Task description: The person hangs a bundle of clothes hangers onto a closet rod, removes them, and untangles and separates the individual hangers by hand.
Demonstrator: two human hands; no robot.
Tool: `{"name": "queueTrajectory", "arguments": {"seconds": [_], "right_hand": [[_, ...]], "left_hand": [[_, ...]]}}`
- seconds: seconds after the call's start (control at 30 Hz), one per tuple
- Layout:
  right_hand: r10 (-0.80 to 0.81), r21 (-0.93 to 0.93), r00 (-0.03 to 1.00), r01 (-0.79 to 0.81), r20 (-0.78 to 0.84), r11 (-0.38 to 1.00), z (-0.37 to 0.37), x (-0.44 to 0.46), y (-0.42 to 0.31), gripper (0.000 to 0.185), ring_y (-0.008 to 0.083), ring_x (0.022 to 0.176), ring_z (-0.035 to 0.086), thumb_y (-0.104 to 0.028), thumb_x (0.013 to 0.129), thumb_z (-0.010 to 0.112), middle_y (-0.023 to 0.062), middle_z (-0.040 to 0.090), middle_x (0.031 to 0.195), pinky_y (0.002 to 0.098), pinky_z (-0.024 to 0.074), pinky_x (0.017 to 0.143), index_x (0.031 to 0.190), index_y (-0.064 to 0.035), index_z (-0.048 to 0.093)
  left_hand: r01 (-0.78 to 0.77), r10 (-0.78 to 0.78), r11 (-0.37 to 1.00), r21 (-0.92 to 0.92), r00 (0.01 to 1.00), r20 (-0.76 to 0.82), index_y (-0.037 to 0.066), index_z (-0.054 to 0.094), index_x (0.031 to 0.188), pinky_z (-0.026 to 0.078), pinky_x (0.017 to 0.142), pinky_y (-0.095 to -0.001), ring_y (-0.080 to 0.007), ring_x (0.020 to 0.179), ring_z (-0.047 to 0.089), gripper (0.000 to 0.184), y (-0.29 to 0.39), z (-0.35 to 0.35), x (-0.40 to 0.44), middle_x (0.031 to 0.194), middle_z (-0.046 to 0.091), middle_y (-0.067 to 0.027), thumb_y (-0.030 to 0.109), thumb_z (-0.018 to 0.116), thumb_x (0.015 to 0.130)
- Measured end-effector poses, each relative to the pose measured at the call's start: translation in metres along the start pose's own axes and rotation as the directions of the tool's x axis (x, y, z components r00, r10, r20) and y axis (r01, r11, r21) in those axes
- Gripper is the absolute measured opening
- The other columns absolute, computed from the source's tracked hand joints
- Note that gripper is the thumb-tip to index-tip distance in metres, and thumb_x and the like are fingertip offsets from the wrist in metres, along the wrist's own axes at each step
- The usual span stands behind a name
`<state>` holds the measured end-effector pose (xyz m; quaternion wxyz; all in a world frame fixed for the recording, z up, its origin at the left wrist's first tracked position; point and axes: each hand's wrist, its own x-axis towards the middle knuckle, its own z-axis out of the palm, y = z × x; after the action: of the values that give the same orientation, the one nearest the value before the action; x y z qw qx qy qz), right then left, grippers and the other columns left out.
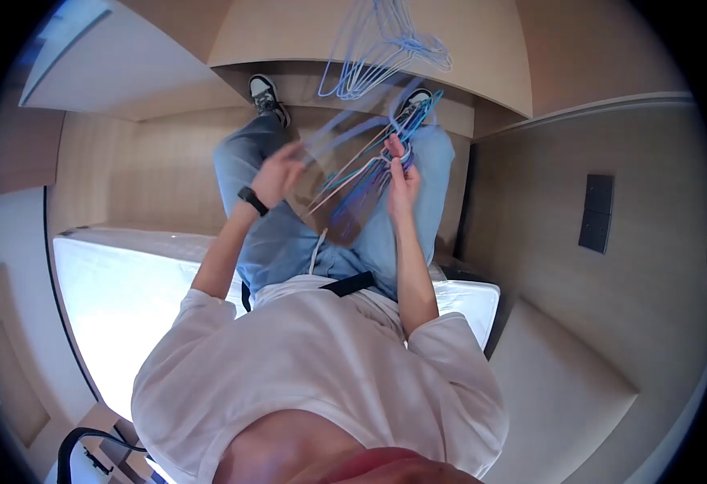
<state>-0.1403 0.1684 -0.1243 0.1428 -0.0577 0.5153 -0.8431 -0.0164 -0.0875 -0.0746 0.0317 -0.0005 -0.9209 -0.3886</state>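
My right hand (402, 181) is closed round the hooks of a bunch of blue, purple, white and pinkish hangers (361, 189), held over my right thigh. The bunch fans out between my legs. My left hand (279, 173), with a black band on the wrist, is raised over my left thigh and smeared by motion. A blurred light-blue hanger (353, 129) stretches from near its fingertips toward the bunch. Whether those fingers grip it is unclear. Beyond my hands, a pile of blue and white hangers (386, 60) lies on a wooden surface (491, 48).
My shoes (265, 97) are by the base of the wooden unit. A plastic-covered mattress (119, 298) is behind me. To the right are a wall with a dark switch panel (596, 213) and a beige padded panel (555, 387).
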Motion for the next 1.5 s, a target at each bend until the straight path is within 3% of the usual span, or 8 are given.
{"name": "queueTrajectory", "arguments": {"seconds": [0.23, 0.53, 0.83, 1.03, 1.13, 1.23, 1.33, 1.5], "right_hand": [[-0.056, -0.232, 0.994, 0.076, 0.091, 0.970, -0.005, 0.000, 0.003, 0.033, 0.0167, 0.115, 0.059, -0.012, 0.096, 0.064, 0.0119, 0.066, 0.123, 0.0316, 0.0404, 0.104, 0.124, 0.0032, 0.064], [0.075, 0.091, 0.997, -0.074, -0.011, 0.993, -0.010, 0.003, 0.002, 0.024, 0.0188, 0.108, 0.063, -0.015, 0.097, 0.063, 0.0120, 0.069, 0.114, 0.0324, 0.0454, 0.100, 0.113, 0.0036, 0.067], [0.074, 0.014, 0.994, -0.073, -0.075, 0.997, -0.008, 0.012, 0.006, 0.024, 0.0176, 0.105, 0.064, -0.016, 0.098, 0.063, 0.0127, 0.070, 0.111, 0.0310, 0.0479, 0.096, 0.111, 0.0036, 0.068], [0.072, 0.028, 0.989, -0.069, -0.126, 0.997, -0.004, 0.012, 0.004, 0.023, 0.0163, 0.104, 0.064, -0.013, 0.098, 0.063, 0.0136, 0.071, 0.112, 0.0292, 0.0475, 0.095, 0.113, 0.0038, 0.068], [0.105, -0.018, 0.987, -0.108, -0.124, 0.994, -0.005, 0.013, 0.004, 0.021, 0.0135, 0.102, 0.064, -0.012, 0.097, 0.063, 0.0122, 0.072, 0.109, 0.0276, 0.0470, 0.093, 0.110, 0.0037, 0.070], [0.144, -0.083, 0.981, -0.156, -0.134, 0.984, -0.005, 0.014, 0.004, 0.019, 0.0110, 0.097, 0.063, -0.012, 0.096, 0.064, 0.0092, 0.073, 0.105, 0.0265, 0.0468, 0.090, 0.105, 0.0030, 0.072], [0.166, -0.156, 0.976, -0.187, -0.140, 0.970, -0.003, 0.015, 0.001, 0.019, 0.0097, 0.093, 0.063, -0.013, 0.096, 0.064, 0.0071, 0.074, 0.101, 0.0262, 0.0471, 0.088, 0.102, 0.0026, 0.073], [0.234, -0.121, 0.959, -0.254, -0.157, 0.960, -0.006, 0.023, -0.011, 0.019, 0.0095, 0.090, 0.063, -0.014, 0.096, 0.064, 0.0067, 0.074, 0.099, 0.0258, 0.0473, 0.086, 0.100, 0.0025, 0.074]], "left_hand": [[0.074, -0.097, 0.989, 0.126, 0.978, 0.187, -0.004, 0.065, 0.088, 0.050, 0.089, -0.0456, -0.0404, 0.097, 0.062, 0.036, -0.020, 0.043, -0.054, 0.127, 0.060, -0.0192, 0.024, 0.046, 0.101], [0.059, -0.180, 0.953, 0.298, 0.899, 0.399, 0.000, 0.068, 0.096, 0.051, 0.088, -0.0453, -0.0392, 0.098, 0.063, 0.037, -0.031, 0.058, -0.041, 0.117, 0.065, -0.0181, 0.030, 0.048, 0.101], [0.178, -0.181, 0.983, 0.042, 0.913, 0.365, -0.001, 0.063, 0.096, 0.049, 0.079, -0.0479, -0.0425, 0.094, 0.061, 0.039, -0.040, 0.067, -0.033, 0.094, 0.065, -0.0243, 0.034, 0.047, 0.102], [0.228, -0.252, 0.967, 0.111, 0.810, 0.529, 0.004, 0.064, 0.094, 0.050, 0.077, -0.0464, -0.0410, 0.088, 0.063, 0.036, -0.045, 0.083, -0.027, 0.090, 0.066, -0.0202, 0.035, 0.048, 0.103], [0.299, -0.135, 0.945, -0.132, 0.725, 0.676, 0.005, 0.064, 0.093, 0.051, 0.076, -0.0433, -0.0364, 0.082, 0.065, 0.035, -0.056, 0.093, -0.023, 0.087, 0.068, -0.0142, 0.035, 0.050, 0.102], [0.576, -0.341, 0.817, -0.020, 0.510, 0.790, 0.004, 0.064, 0.091, 0.051, 0.082, -0.0395, -0.0300, 0.088, 0.065, 0.029, -0.053, 0.110, -0.017, 0.092, 0.068, -0.0117, 0.029, 0.053, 0.101], [0.118, -0.004, 0.966, -0.229, 0.896, 0.445, 0.003, 0.065, 0.092, 0.049, 0.088, -0.0379, -0.0280, 0.101, 0.061, 0.021, -0.053, 0.127, -0.014, 0.102, 0.065, -0.0138, 0.021, 0.057, 0.100], [0.358, -0.095, 0.826, -0.436, 0.850, 0.518, 0.000, 0.065, 0.095, 0.046, 0.091, -0.0377, -0.0269, 0.104, 0.058, 0.018, -0.046, 0.124, -0.002, 0.107, 0.064, -0.0144, 0.017, 0.058, 0.099]]}}
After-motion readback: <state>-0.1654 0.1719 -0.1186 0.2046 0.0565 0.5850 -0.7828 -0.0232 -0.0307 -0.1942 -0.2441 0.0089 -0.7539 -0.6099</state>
